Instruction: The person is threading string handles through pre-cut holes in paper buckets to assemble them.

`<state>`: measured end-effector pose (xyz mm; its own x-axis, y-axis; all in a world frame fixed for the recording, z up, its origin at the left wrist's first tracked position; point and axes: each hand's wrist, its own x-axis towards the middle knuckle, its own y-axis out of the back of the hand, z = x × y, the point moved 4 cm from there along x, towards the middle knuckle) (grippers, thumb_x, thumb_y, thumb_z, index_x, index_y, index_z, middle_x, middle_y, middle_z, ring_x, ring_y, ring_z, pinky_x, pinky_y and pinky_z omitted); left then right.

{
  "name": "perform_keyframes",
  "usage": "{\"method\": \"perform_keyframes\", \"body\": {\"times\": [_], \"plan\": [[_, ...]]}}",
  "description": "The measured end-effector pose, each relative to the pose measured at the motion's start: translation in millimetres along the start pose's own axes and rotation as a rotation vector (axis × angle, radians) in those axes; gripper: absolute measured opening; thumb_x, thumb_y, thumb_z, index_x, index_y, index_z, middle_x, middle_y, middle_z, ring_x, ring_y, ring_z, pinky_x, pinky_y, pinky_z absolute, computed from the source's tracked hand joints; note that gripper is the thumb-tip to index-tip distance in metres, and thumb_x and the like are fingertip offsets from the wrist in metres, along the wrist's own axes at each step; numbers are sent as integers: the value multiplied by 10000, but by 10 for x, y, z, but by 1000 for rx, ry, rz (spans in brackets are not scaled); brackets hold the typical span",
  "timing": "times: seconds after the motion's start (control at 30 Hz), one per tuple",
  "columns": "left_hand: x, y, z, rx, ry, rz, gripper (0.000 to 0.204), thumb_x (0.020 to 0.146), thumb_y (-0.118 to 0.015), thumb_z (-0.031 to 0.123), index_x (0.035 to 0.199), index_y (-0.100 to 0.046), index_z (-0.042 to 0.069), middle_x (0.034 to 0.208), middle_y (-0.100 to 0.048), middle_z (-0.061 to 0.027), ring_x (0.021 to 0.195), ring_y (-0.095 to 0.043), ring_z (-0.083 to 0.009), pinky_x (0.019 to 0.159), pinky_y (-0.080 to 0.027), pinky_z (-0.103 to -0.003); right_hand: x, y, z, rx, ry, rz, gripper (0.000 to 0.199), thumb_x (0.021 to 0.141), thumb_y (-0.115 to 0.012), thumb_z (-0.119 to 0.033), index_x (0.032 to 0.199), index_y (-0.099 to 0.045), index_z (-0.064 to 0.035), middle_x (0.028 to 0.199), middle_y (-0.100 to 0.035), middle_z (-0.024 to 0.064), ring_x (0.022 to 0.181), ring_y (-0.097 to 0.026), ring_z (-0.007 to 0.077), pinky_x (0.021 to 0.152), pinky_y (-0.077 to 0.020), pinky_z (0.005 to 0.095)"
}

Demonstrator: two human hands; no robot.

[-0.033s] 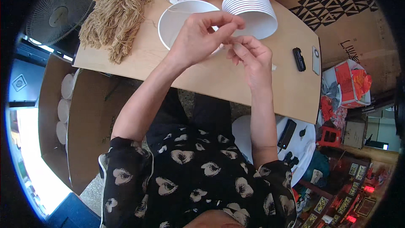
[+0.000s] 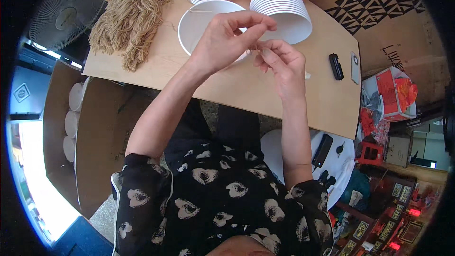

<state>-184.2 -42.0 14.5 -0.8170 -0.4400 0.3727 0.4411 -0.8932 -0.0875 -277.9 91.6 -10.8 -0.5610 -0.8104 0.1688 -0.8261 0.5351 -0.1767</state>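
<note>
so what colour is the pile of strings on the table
Tan-brown, seen in the head view: the pile of strings at the table's far left.

A thin tan string [image 2: 256,47] is pinched taut above the white bowl [image 2: 199,23].

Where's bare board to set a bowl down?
Free: the near strip of the wooden board below both hands, and the patch between the twine bundle and the open white bowl. Crowded: far edge, with the bowl stacks.

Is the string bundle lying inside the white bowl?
No, the string bundle lies on the board, to the left of the white bowl.
</note>
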Motion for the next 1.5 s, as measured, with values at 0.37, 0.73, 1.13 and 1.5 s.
{"method": "perform_keyframes", "body": {"times": [0.37, 0.73, 1.13, 1.5], "plan": [[-99, 110, -210, 138, 178, -67, 130, 938, -515, 78, 1039, -542, 1, 908, -682, -81, 809, -611, -108, 753, -503, -291, 119, -10, -33, 97, 61, 28, 128, 943, -658, -101, 1002, -672, 11, 958, -728, 124, 678, -579, 76, 586, -454, 216], [-189, 93, -137, 187, 275, -297, 160, 885, -647, 62, 998, -693, -42, 838, -733, -74, 689, -627, -71, 622, -508, -229, 92, -34, -118, -47, 69, 118, 142, 931, -669, -96, 1013, -679, 20, 895, -708, 74, 666, -562, 64, 586, -444, 213], [-209, 149, -109, -76, 438, -324, 174, 945, -657, 85, 1075, -655, -31, 917, -719, -66, 787, -633, -79, 724, -511, -219, -92, 150, -116, -231, 68, 98, 68, 883, -650, 11, 947, -669, 11, 846, -665, 16, 728, -595, 44, 657, -488, 201], [-217, 123, -99, -144, 488, -436, 381, 967, -613, 95, 1339, -581, 20, 947, -730, -89, 812, -644, -92, 755, -517, -222, 16, 44, -222, -339, 174, 113, 64, 876, -663, 16, 939, -673, 11, 865, -675, 14, 764, -607, 56, 721, -507, 226]]}}
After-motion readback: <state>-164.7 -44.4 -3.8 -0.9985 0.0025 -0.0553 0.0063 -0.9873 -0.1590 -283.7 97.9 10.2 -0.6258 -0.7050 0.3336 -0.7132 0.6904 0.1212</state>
